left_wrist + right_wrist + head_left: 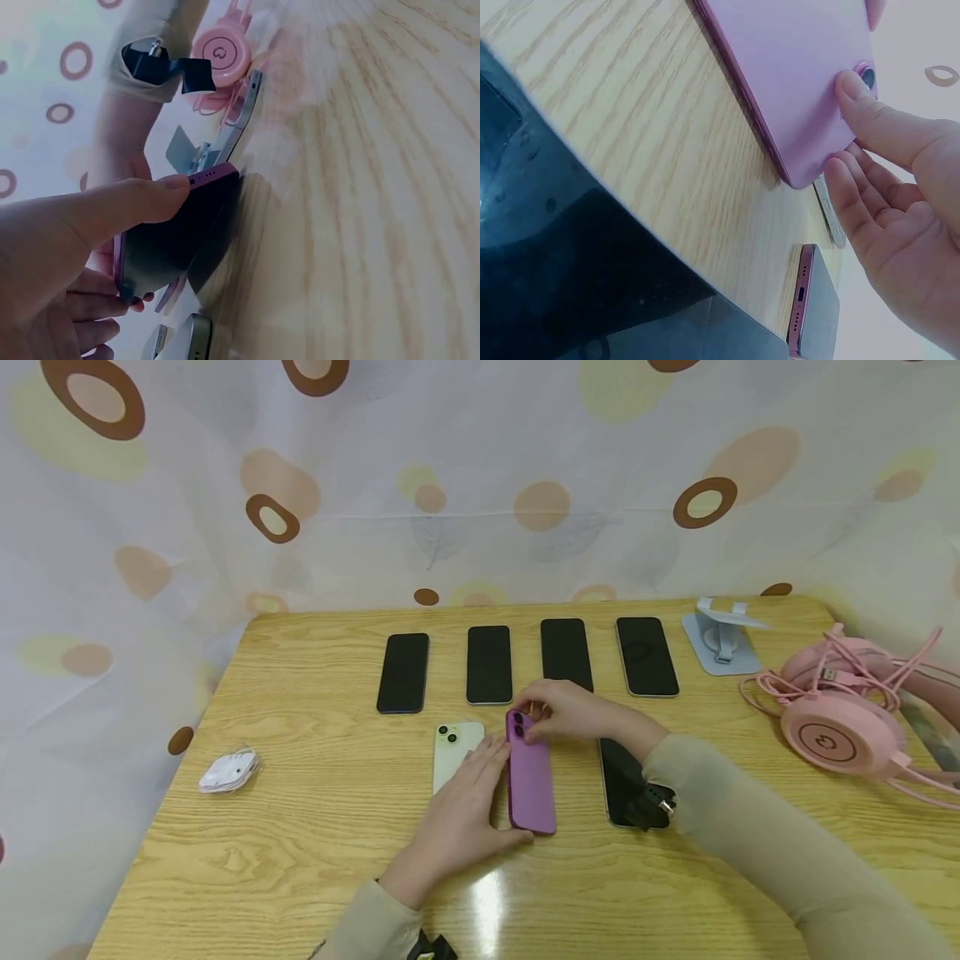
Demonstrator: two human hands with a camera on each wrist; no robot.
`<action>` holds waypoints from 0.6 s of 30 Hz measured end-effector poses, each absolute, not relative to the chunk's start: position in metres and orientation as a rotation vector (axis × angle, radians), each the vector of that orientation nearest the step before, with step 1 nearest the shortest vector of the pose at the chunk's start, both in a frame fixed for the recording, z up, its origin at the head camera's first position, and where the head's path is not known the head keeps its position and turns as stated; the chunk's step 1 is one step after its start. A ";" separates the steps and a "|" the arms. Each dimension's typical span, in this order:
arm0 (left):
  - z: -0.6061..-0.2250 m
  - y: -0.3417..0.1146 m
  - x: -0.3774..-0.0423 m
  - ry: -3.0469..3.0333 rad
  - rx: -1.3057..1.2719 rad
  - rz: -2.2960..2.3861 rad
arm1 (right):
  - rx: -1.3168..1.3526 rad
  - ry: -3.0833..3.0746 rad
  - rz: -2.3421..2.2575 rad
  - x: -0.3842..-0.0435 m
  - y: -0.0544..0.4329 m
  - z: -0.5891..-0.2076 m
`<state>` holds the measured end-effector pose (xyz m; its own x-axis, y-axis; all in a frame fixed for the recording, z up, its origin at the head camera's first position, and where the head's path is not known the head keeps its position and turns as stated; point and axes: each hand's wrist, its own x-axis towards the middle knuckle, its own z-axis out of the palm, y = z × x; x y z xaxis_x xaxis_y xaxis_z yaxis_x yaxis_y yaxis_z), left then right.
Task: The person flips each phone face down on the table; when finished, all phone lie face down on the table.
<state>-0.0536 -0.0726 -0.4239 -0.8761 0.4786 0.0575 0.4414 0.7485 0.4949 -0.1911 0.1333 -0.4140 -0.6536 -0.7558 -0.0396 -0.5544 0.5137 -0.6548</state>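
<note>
Both hands are on one purple phone, working together. From where I stand, the right hand pinches its camera end, thumb on the back beside the lenses and fingers at the edge. Its bottom end rests against the left thumb, while the left hand has its fingers stretched up the near long side, holding lightly by the edges. Between them the phone sits tilted, its screen facing down and leftward; whether its right edge touches the wood, I can't tell.

Good handling here means a grip by the rims only, with the thumbs off the lenses and both ends turned or lowered at the same rate so neither corner knocks the table. I'd watch the left fingertips: they lie over the pale phone just beside them and could nudge it askew. Beneath the right wrist lies a dark phone, so a slightly higher forearm would spare it from the black wrist camera hanging there.
</note>
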 end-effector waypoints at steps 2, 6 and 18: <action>-0.426 -0.071 -0.054 2.870 0.720 0.757 | -1.093 2.440 -0.870 -0.192 0.133 -0.414; -0.430 -0.066 -0.056 2.880 0.699 0.726 | -1.087 2.449 -0.833 -0.194 0.132 -0.415; -0.439 -0.053 -0.062 2.920 0.726 0.580 | -1.065 2.457 -0.782 -0.199 0.133 -0.419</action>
<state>-0.0617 -0.0533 -0.4392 -0.8848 0.4657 0.0160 0.4365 0.8162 0.3786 -0.1992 0.1329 -0.4194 -0.6563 -0.7483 -0.0964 -0.5549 0.5653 -0.6103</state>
